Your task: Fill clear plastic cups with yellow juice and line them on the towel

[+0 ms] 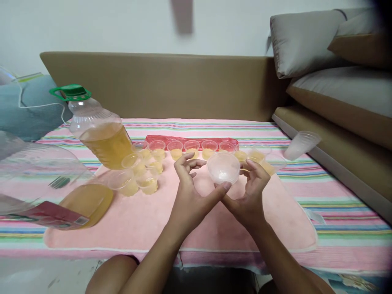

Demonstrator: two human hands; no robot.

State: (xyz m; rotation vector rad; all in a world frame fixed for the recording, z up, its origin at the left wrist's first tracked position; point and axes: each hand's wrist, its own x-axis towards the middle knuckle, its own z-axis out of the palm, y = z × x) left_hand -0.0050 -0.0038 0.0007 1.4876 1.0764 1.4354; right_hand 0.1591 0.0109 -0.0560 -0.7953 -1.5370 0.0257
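Observation:
Between my two hands, above the pink mat, is a clear plastic cup, tilted with its round end facing me. My left hand has its thumb against the cup's near edge; its curled fingers reach the cup's left side. My right hand grips the cup from the right, its thumb partly hidden behind the left thumb. Whether more cups are nested in it I cannot tell. Beyond my hands stands a row of clear cups with yellow liquid, and several more filled cups stand to the left.
A large green-capped bottle of yellow liquid stands at left, with another large bottle tilted nearer me. A red plastic bag lies behind the cups. A stack of clear cups lies at right, near cushions.

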